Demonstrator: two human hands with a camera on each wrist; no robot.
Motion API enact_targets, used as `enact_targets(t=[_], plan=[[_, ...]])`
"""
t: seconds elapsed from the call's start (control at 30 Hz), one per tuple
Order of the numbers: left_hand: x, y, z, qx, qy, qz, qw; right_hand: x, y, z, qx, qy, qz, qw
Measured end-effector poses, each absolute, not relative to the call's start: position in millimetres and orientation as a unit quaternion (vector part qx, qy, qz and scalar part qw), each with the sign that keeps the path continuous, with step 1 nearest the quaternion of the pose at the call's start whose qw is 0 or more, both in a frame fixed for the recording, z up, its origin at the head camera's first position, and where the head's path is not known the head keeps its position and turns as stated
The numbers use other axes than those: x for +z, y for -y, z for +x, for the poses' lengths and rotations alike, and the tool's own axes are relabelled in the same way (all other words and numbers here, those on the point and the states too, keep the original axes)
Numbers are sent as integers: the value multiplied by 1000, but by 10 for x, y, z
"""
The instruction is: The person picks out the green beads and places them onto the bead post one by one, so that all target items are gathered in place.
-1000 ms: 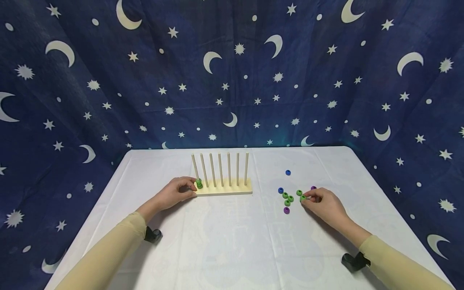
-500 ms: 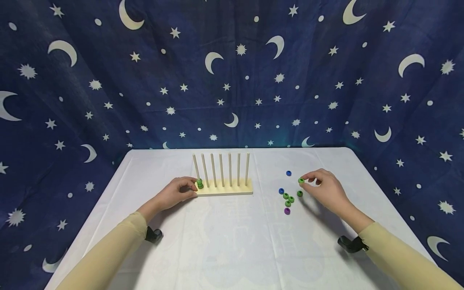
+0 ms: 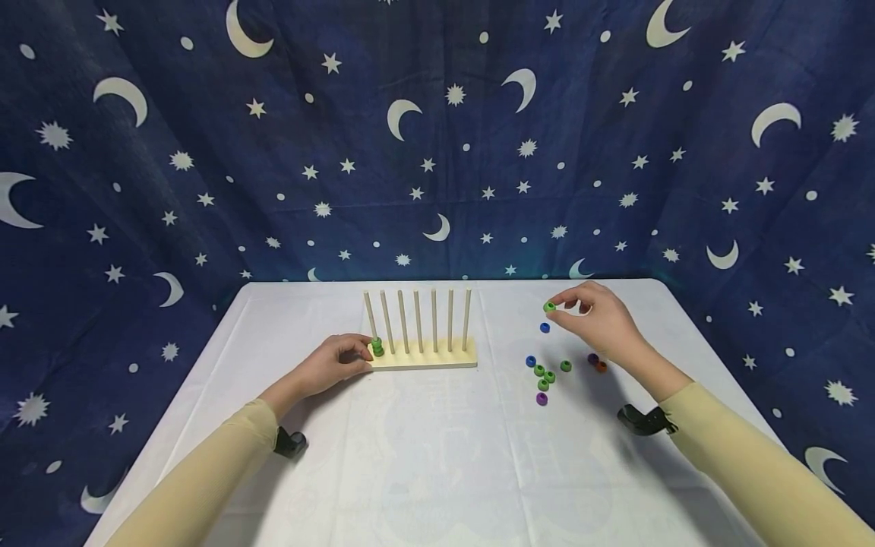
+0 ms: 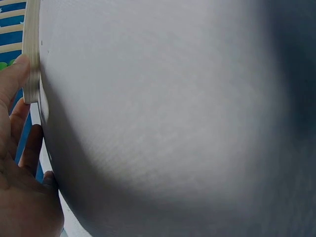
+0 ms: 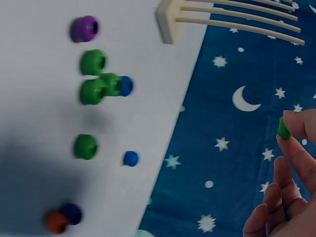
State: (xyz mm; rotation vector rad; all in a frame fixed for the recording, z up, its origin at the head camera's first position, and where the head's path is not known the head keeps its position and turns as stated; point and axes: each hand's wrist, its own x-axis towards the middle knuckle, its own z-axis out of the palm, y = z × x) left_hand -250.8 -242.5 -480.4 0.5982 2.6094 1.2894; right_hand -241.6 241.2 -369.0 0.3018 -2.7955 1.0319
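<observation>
On the far half of the white surface [image 3: 424,456], left of its middle, the left hand [image 3: 335,361] grips the left end of the wooden rack [image 3: 427,361], thumb at its front corner. The rack bears seven upright pegs [image 3: 434,323]. The leftmost carries what look like two green beads [image 3: 377,347], partly hidden by the fingers; the other six pegs are bare, so the stacking looks barely begun.

Right of the surface's middle, nine loose beads are left. From the left come a blue bead [image 3: 531,362], three green beads [image 3: 550,377] close together, a purple bead [image 3: 542,399] toward the near edge, and a second blue bead [image 3: 544,328] toward the far edge.

Above the surface near its far edge, the right hand [image 3: 595,319] pinches one green bead [image 3: 550,307] between thumb and fingertip, clear of every peg. Farther right lie a fourth loose green bead [image 3: 566,366], a dark purple bead [image 3: 592,358] and one orange bead [image 3: 601,367], these last two side by side.
</observation>
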Motion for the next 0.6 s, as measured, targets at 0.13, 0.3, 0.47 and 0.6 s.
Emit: enact_targets(t=[0.13, 0.3, 0.47, 0.6], plan=[[-4805, 2429, -2506, 434, -874, 201, 85, -3565, -2315, -2480, 346, 929, 108, 68], [-4798, 2435, -2500, 433, -875, 200, 84, -3433, -2191, -2559, 344, 930, 117, 57], [-4792, 2433, -2498, 432, -875, 201, 85, -3354, -2083, -2645, 343, 929, 131, 40], [-4798, 2439, -2502, 428, -877, 201, 84, -3305, -1989, -2705, 342, 928, 147, 34]])
